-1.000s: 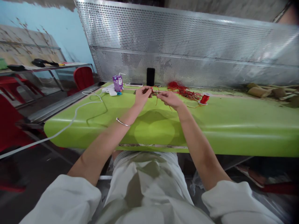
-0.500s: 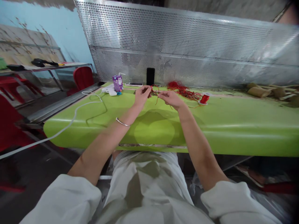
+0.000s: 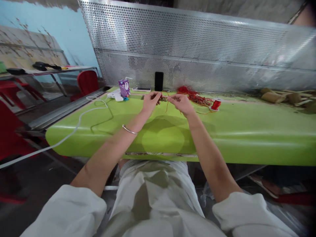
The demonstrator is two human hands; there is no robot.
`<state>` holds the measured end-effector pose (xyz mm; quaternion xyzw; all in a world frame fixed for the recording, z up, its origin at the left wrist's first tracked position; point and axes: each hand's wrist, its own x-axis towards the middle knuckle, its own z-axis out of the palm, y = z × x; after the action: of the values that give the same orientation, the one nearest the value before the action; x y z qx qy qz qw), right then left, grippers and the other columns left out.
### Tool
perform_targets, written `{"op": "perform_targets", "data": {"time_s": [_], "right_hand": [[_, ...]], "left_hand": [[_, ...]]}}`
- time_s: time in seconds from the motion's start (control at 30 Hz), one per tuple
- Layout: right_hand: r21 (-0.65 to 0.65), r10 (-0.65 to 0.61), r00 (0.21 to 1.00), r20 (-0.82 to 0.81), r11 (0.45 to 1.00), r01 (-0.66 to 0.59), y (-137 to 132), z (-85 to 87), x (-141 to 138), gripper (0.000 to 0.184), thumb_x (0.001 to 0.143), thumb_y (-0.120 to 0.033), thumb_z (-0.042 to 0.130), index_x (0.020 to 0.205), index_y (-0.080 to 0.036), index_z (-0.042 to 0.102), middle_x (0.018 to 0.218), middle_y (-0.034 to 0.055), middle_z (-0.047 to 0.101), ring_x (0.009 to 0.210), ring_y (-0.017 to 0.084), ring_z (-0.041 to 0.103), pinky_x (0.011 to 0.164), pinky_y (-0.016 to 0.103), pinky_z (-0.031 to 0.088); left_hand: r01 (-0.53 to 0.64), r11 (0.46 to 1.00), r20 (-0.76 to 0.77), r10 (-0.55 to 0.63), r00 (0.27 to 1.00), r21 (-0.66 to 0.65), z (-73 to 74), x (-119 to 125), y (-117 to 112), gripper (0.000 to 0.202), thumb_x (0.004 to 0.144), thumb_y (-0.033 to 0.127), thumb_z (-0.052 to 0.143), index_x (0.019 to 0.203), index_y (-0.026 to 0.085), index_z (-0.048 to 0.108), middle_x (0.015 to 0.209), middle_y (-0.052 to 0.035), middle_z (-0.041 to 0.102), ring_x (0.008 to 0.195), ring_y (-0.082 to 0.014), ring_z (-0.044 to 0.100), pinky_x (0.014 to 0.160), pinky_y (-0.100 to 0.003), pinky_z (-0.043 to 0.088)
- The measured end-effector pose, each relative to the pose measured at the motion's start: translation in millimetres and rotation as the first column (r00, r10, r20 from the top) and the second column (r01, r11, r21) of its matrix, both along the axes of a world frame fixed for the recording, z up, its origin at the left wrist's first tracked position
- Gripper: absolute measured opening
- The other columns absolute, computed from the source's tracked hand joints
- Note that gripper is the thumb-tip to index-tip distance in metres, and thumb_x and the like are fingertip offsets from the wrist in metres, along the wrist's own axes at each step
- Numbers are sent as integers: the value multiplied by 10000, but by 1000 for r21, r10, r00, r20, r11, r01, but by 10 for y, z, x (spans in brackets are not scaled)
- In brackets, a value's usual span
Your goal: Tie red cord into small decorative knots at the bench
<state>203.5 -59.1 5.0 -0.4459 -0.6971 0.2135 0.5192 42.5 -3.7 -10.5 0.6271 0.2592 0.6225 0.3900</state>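
Observation:
Both hands are over the far middle of the green table (image 3: 247,128), close to each other. My left hand (image 3: 151,100) pinches a thin red cord near its fingertips. Facing it, my right hand (image 3: 181,102) is closed on the same red cord (image 3: 167,106), whose loose end hangs between the hands. Small dark pieces lie on the table behind the fingers, too small to name. A tangle of red cords (image 3: 195,97) lies just beyond the right hand, with a spool of red thread (image 3: 216,105) to its right.
A black phone (image 3: 159,81) leans against the perforated metal panel (image 3: 209,49). A purple box (image 3: 124,88), a white power strip (image 3: 141,89) and a white cable (image 3: 80,118) are on the left. Wooden pieces (image 3: 274,96) lie far right. A red chair (image 3: 87,80) stands beyond the table.
My right hand has moved very slightly, with its fingertips a little higher. The cord arc between the hands has shrunk and its hanging end has shifted a bit.

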Motion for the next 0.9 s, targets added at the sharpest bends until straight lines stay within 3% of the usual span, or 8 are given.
{"op": "perform_targets", "data": {"time_s": [0.33, 0.63, 0.9], "right_hand": [[61, 70, 983, 169, 995, -81, -94, 50, -65, 413, 775, -567, 647, 728, -157, 629, 595, -28, 434, 551, 95, 323, 545, 280, 248], [-60, 165, 974, 157, 986, -158, -34, -28, -35, 366, 760, -535, 669, 754, -170, 632, 641, -15, 499, 578, 101, 386, 554, 271, 298], [-44, 151, 976, 154, 988, -146, -90, 19, -29, 332, 777, -515, 660, 765, -184, 638, 752, 21, 574, 649, 123, 463, 606, 278, 368]], "left_hand": [[-11, 1000, -20, 11, 1000, -29, 15, -15, -28, 194, 890, 156, 624, 698, 176, 643, 605, 22, 590, 473, -58, 492, 472, -188, 391], [85, 996, -39, -87, 995, -39, 21, 4, -35, 176, 889, 169, 638, 713, 181, 627, 625, 26, 589, 509, -65, 514, 499, -188, 407], [53, 999, -87, -53, 995, 0, 2, 8, -34, 204, 913, 131, 600, 718, 179, 632, 624, 27, 585, 505, -70, 507, 516, -205, 402]]}}
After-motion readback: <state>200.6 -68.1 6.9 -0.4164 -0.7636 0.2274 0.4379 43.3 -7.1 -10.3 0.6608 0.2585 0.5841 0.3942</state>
